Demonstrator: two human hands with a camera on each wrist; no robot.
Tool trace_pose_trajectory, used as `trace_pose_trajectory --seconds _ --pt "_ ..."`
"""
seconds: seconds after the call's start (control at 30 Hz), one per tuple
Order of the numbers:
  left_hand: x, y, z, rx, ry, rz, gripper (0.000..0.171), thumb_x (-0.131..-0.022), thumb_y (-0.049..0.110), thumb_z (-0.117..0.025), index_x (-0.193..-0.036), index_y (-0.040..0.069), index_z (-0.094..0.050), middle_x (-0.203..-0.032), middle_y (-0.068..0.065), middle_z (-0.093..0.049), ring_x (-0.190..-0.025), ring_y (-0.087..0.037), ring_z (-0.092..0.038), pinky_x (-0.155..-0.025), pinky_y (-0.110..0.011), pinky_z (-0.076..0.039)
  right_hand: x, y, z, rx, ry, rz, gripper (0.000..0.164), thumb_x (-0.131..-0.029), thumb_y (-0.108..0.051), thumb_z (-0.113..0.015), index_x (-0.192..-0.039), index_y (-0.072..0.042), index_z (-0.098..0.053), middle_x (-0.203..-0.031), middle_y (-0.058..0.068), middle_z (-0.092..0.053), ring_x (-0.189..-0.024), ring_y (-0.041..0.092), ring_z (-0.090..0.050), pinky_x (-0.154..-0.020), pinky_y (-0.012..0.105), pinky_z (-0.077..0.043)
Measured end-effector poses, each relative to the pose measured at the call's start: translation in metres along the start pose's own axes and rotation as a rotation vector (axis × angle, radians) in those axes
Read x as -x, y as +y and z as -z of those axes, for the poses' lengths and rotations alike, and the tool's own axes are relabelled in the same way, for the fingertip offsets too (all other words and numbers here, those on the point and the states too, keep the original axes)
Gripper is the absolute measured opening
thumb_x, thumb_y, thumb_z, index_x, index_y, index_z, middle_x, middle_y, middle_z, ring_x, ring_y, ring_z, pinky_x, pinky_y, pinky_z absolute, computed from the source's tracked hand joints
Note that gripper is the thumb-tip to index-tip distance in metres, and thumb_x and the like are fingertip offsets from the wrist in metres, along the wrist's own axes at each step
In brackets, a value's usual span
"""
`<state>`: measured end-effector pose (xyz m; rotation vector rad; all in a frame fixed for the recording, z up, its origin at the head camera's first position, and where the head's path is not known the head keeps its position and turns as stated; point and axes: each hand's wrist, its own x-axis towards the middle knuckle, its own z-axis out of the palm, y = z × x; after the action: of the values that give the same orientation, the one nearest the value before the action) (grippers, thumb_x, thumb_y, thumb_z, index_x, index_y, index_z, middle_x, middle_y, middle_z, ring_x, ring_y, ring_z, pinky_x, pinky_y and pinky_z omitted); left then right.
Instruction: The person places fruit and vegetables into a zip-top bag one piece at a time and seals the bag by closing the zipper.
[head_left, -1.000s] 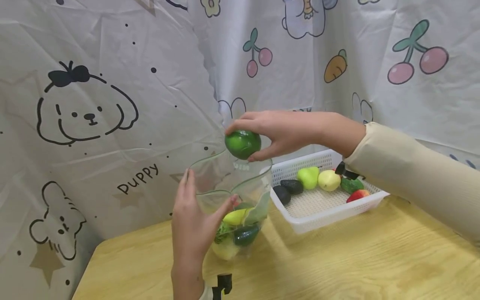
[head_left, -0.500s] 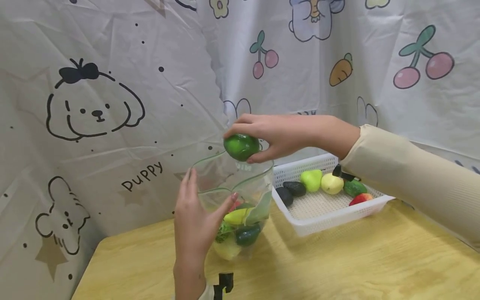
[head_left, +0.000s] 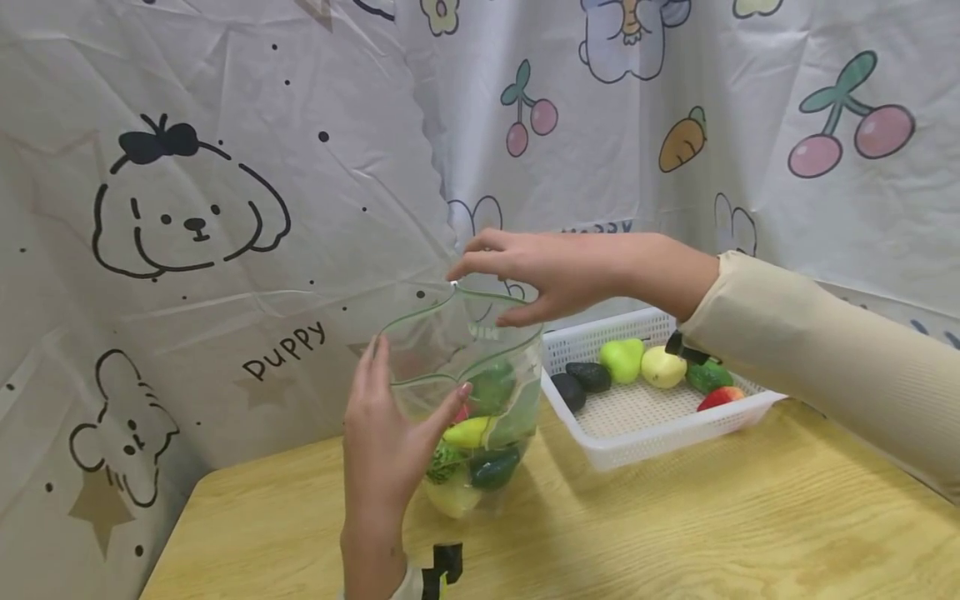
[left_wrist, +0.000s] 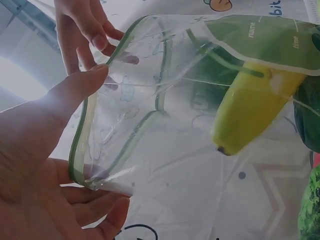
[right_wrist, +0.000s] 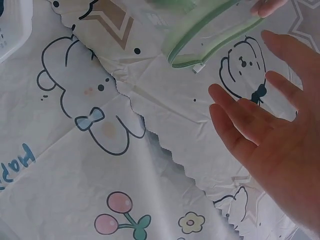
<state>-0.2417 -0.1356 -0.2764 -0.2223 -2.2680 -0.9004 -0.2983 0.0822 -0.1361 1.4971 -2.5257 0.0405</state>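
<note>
My left hand point(head_left: 386, 450) holds a clear zip bag point(head_left: 423, 337) at its green-edged mouth, thumb on one side and fingers on the other. The bag stands on the table with its mouth wide. Inside lie a round green fruit point(head_left: 493, 385), a banana point(left_wrist: 260, 107), a dark green avocado-like piece point(head_left: 495, 468), a bumpy green piece point(head_left: 446, 463) and a pale yellow one point(head_left: 453, 500). Above the far right side of the mouth, my right hand point(head_left: 558, 271) is spread with nothing in it. The right wrist view shows its fingers point(right_wrist: 240, 120) apart beside the bag's rim.
Right of the bag stands a white plastic basket point(head_left: 637, 450). It holds two dark avocados point(head_left: 587, 377), a green pear point(head_left: 622, 360), a yellow lemon-like fruit point(head_left: 663, 367), a green piece point(head_left: 708, 377) and a red fruit point(head_left: 722, 398). A printed curtain point(head_left: 360, 167) hangs behind the wooden table point(head_left: 675, 525).
My right hand has let go of the round green fruit, which has dropped from above the mouth into the bag. The left hand keeps its hold on the bag.
</note>
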Motion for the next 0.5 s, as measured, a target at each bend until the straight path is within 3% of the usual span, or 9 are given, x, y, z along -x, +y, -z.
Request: trace_pose_trajectory --seconds 0.5 --pt "-0.001 0.001 -0.001 0.012 -0.013 0.008 0.103 -0.069 0.06 -0.069 -0.146 0.006 -0.027 -0.15 -0.021 -0.032 -0.134 -0.039 -0.031 -0.108 -0.061 -0.032 0.014 0.009 0.001 0.019 0.006 -0.048 0.053 -0.089 -0.026 -0.061 -0.137 -0.022 -0.041 -0.141 0.008 -0.039 -0.118 0.018 -0.048 -0.098 0.04 -0.05"
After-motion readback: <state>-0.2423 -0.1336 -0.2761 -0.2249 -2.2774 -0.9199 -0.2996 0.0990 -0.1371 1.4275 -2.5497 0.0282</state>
